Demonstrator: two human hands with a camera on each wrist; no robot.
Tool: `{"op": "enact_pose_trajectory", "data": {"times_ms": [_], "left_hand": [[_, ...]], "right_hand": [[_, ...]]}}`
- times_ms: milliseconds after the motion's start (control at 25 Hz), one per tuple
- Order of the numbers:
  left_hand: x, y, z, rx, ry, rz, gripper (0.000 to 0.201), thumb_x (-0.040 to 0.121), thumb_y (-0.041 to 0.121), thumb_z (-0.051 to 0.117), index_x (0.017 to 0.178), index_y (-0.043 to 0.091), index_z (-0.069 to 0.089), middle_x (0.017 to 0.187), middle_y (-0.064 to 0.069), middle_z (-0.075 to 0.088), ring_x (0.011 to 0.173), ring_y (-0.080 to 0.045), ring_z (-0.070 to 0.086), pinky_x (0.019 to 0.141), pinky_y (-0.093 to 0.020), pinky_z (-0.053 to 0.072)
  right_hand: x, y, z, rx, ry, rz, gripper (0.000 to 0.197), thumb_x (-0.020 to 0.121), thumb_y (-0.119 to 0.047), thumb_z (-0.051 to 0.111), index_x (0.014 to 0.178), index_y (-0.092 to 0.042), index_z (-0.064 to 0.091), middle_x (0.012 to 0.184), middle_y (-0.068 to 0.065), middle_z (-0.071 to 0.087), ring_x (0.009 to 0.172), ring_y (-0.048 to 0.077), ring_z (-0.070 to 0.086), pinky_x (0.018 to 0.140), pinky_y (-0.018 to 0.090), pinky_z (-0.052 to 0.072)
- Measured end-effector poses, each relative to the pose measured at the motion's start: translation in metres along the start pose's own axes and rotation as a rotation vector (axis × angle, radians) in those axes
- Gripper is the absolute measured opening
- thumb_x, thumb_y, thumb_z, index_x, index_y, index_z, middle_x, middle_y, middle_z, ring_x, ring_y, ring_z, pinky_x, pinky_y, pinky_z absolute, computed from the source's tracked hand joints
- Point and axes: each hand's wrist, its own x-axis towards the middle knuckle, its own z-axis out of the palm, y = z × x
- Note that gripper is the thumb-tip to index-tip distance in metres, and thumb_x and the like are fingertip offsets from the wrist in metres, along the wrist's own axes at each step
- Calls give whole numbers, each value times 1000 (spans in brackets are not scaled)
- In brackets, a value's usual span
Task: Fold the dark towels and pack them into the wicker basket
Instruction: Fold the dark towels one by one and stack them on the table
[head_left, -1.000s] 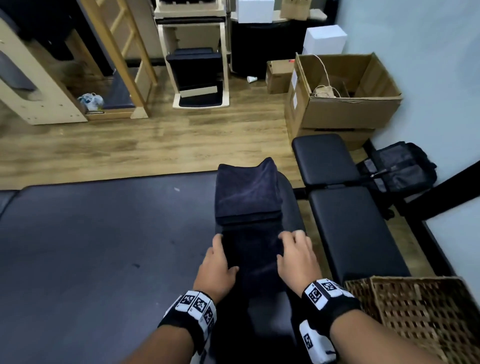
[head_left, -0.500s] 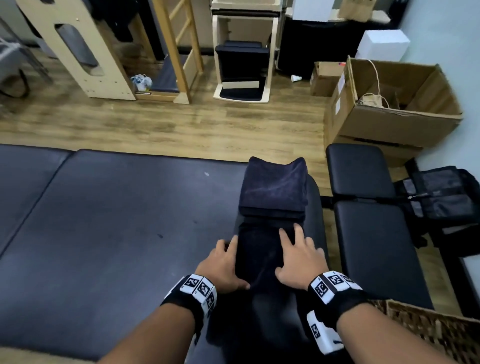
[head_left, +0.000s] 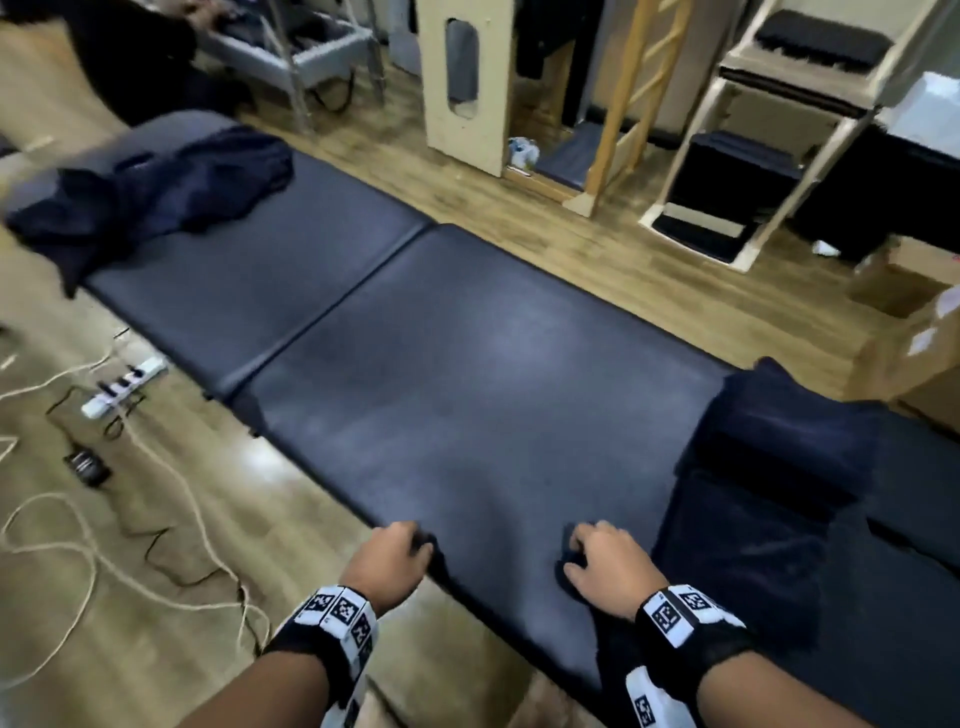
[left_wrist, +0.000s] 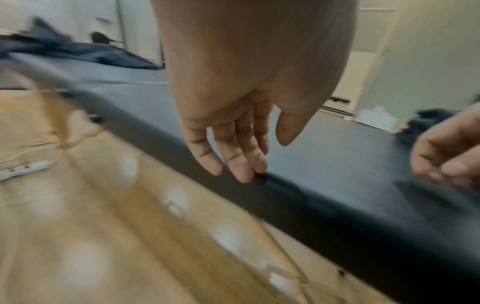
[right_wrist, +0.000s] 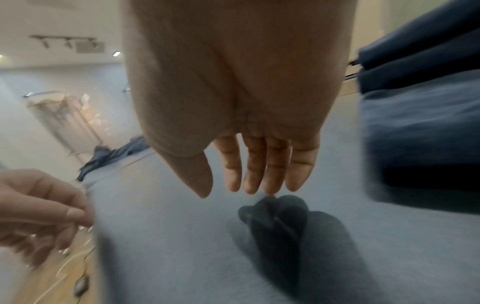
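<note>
Nearest the camera, the left hand (head_left: 388, 564) hangs over the near edge of the padded bench (head_left: 467, 389) with its fingers (left_wrist: 235, 162) loosely extended and holding nothing; the fingertips are at or just above the bench edge, and the blur does not let me say whether they touch it. The right hand (head_left: 608, 566) is a little further in, above the bench top, fingers (right_wrist: 275, 164) straight and relaxed, also empty, with its shadow on the padding beneath.

Just right of the right hand lies a flat dark towel (head_left: 743, 551), spread on the right end of the bench. Beyond it, touching its far edge, sits a folded dark towel stack (head_left: 784, 431).

To the left, on the wooden floor (head_left: 171, 649), pale cables (head_left: 78, 525) loop around a white power strip (head_left: 122, 387).

Further away, at the far left end of the bench, a crumpled heap of dark towels (head_left: 150, 192) lies unfolded, well apart from both hands.

Behind the bench stand light wooden frames (head_left: 462, 83) and a shelf unit holding dark pads (head_left: 737, 182).
</note>
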Motion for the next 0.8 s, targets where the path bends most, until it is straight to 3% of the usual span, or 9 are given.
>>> {"op": "enact_pose_trajectory", "data": {"times_ms": [120,200,360,480,560,640,720,760,800], "left_hand": [[-42,-104,-14,-63,-60,-188,22,91,39,55,93,21,67,104,-5,72,103,-26,66,82,-30,48],[-77,-172,-19,-107,-128,-299,27,92,38,55,97,15,69,102,-7,71,101,-26,66,80,-28,48],[-144,-271,-21,-314,-147,-493,24,91,30,55,79,11,64,76,-7,60,65,-22,55,62,-25,39],[-176,-312,-17,-472,-92,-619,25,91,29,56,83,9,67,76,-5,64,62,-20,55,62,-24,43],[-185,-334,-11,-611,-75,-691,25,91,29,58,78,9,67,70,-5,66,55,-19,58,57,-23,46],[-187,-350,-10,-721,-59,-760,25,91,29,59,77,9,65,67,-4,67,50,-20,59,51,-22,45],[-182,-360,-21,-770,-37,-796,24,93,26,58,81,7,65,70,-7,66,49,-21,57,45,-19,40],[-176,-366,-34,-796,-5,-814,23,95,23,57,83,5,64,72,-10,65,49,-21,56,40,-18,38],[-172,-372,-48,-825,41,-843,22,97,21,56,85,3,63,74,-12,64,49,-21,55,37,-18,37]], "right_hand": [[9,-69,16,-40,-165,-115,13,88,-36,62,85,-25,56,94,-2,62,93,21,61,82,29,46],[18,-116,28,-84,-238,-159,16,89,-38,63,89,-22,65,92,-4,68,90,17,64,81,29,49],[40,-200,46,-218,-360,-231,29,90,-46,66,111,-26,69,108,-5,70,103,13,64,90,25,50],[62,-244,53,-328,-456,-259,45,88,-49,69,126,-27,64,125,-7,65,118,14,61,100,25,47],[85,-277,59,-391,-500,-270,50,87,-50,70,130,-25,63,128,-7,65,119,13,61,99,23,46],[110,-309,62,-431,-553,-274,50,86,-49,72,129,-24,63,129,-6,65,113,12,62,85,16,49],[131,-347,61,-472,-602,-267,47,87,-44,72,128,-23,62,129,-6,64,102,10,60,55,6,43],[147,-372,61,-486,-620,-282,46,87,-41,72,128,-21,63,129,-4,64,98,10,59,47,6,39],[164,-393,61,-492,-628,-311,44,87,-40,73,126,-20,65,128,-3,65,97,12,61,51,7,43]]}}
